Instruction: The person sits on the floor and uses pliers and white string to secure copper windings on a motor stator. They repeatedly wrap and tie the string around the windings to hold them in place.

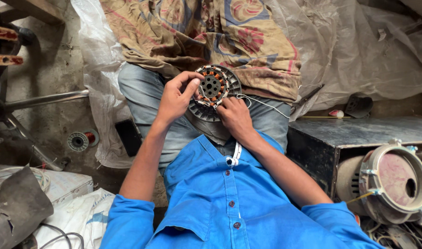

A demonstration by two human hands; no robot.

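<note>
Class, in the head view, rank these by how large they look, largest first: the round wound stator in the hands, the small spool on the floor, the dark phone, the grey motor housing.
1. Grey motor housing, though nearness may flatter it.
2. Wound stator.
3. Dark phone.
4. Small spool.
</note>
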